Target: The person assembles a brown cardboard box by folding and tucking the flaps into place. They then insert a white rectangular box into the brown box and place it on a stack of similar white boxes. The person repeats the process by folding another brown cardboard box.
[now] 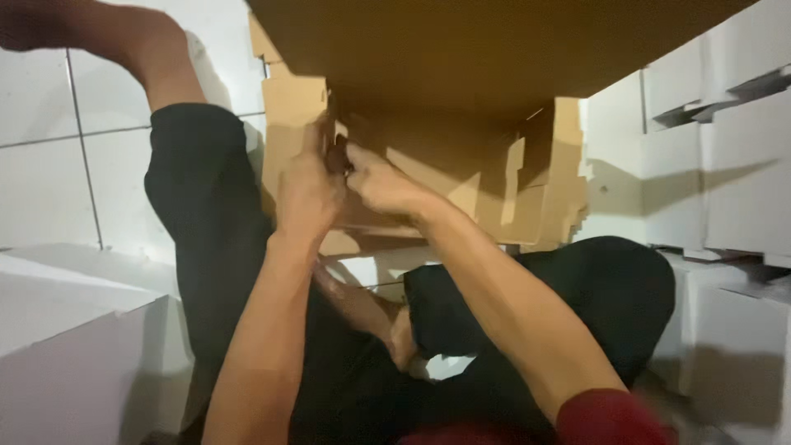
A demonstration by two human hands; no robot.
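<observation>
Up close, both arms reach forward and the left hand (309, 194) and right hand (383, 183) meet, fingers pinched together on a flap edge of the cardboard box (461, 124). That box is brown and unfolded — its large panel fills the top of the view, with slotted flaps hanging below the hands. It sits over the person's legs in black trousers (214, 222) on the tiled floor (49, 181). White boxes (725, 165) are stacked right of it — another white box (74, 354) lies lower left.

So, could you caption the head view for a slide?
Seated person's left hand and right hand fold a brown cardboard box.
</observation>
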